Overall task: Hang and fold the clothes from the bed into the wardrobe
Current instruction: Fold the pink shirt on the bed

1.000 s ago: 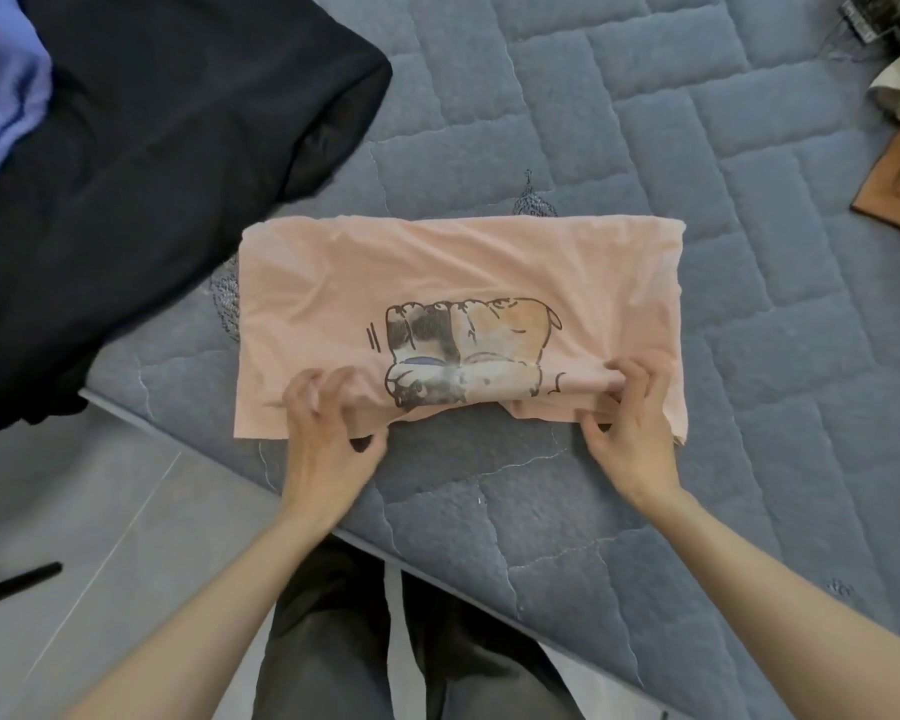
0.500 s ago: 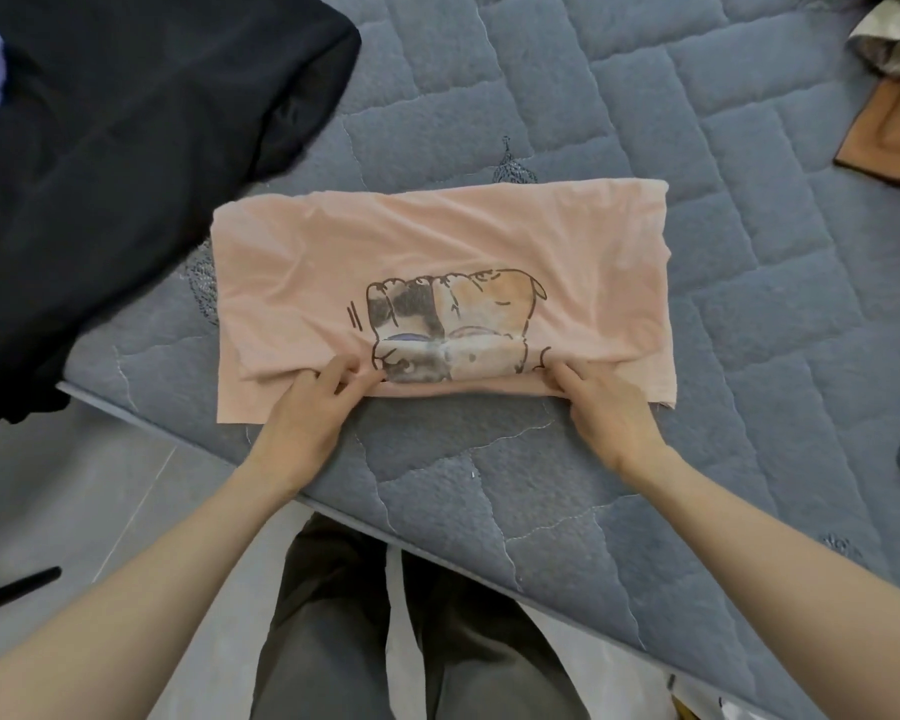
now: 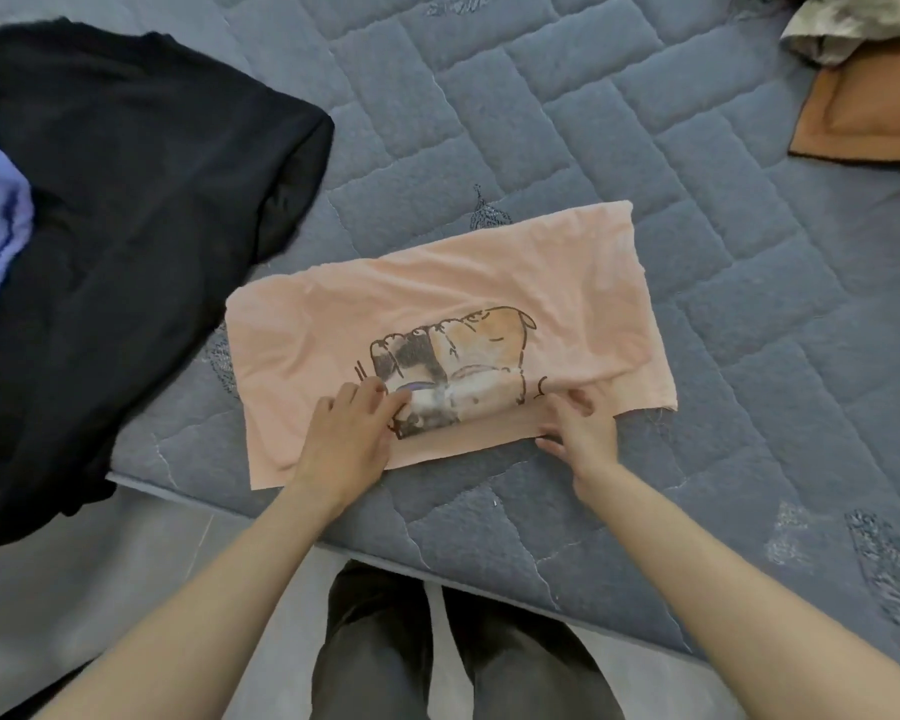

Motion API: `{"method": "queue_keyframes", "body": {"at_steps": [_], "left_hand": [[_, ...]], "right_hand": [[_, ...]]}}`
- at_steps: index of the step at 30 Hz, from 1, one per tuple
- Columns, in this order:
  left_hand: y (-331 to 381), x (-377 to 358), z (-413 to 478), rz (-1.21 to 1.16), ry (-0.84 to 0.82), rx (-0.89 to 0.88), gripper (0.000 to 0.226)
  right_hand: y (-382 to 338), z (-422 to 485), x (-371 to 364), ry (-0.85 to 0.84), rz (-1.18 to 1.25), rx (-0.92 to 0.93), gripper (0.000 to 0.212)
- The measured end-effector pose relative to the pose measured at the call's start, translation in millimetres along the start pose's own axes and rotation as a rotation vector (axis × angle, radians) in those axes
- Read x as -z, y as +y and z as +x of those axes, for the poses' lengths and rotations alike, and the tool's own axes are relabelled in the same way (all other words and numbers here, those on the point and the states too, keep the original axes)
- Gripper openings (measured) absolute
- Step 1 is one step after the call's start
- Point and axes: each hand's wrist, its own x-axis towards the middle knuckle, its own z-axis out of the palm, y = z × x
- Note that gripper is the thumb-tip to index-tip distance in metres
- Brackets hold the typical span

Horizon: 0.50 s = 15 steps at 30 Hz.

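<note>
On the grey quilted bed lies a peach T-shirt. The left hand and right hand both pinch its near fold, fingers curled.

Your one head-worn wide-angle camera looks forward and steeply down from the bedside, close over the near edge of the quilted grey mattress. The peach T-shirt sits mid-frame; your bare forearms enter from the bottom edge, with your dark trousers and the pale floor directly beneath the lens.
</note>
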Motion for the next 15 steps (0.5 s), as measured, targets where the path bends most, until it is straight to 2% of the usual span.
{"method": "queue_keyframes", "body": {"at_steps": [3, 5, 7, 11, 14, 15], "left_hand": [[-12.2, -4.1, -1.3, 0.107, -0.060, 0.048, 0.073], [-20.3, -7.0, -6.2, 0.140, -0.057, 0.085, 0.074], [-26.6, -8.2, -8.3, 0.164, -0.089, 0.114, 0.076], [-30.2, -5.6, -19.3, 0.276, -0.153, 0.012, 0.086], [-31.5, -10.2, -31.1, 0.217, -0.094, -0.053, 0.091], [-33.6, -13.0, -32.1, 0.191, -0.144, -0.055, 0.093]], "right_hand": [[-20.5, 15.0, -5.1, 0.095, 0.207, -0.059, 0.043], [-30.9, 27.2, -1.3, 0.125, 0.245, -0.135, 0.033], [-35.4, 35.8, 2.8, 0.153, 0.273, -0.127, 0.016], [-27.1, 33.4, 9.6, 0.265, 0.205, 0.016, 0.022], [-11.4, 21.9, 16.1, 0.332, 0.263, -0.074, 0.009], [-7.3, 19.2, 17.9, 0.332, 0.285, -0.122, 0.006]]}}
